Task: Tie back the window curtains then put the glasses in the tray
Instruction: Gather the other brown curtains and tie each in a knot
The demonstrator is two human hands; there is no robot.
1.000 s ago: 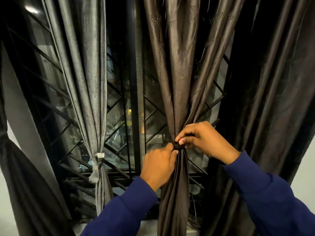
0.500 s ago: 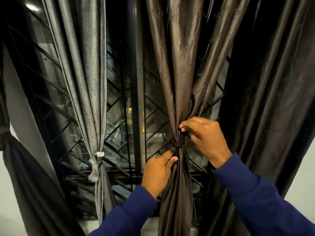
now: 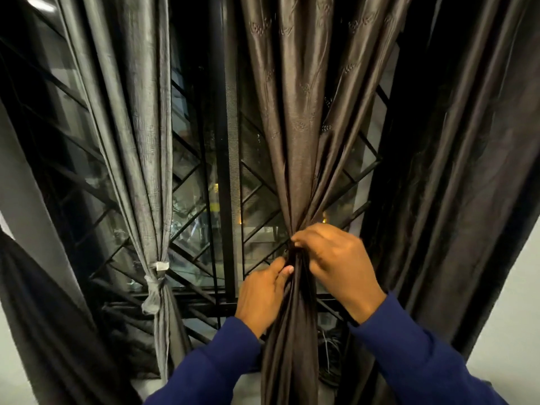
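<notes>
Head cam: both hands, L & R, pinch brown curtain at gathered waist, prob. knot.

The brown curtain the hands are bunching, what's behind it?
Behind the brown curtain stands the window's black diagonal grille with dark glass and faint outside lights. The fabric and both hands, left and right, cover the grille directly behind the gathered part.

We see a dark window frame backed by a diagonal metal grille, the structure before which the curtains hang. Against it hang a grey curtain, gathered by a knotted tie, and a brown curtain, bunched at its waist. At the bottom edge we note a pale sill.
</notes>
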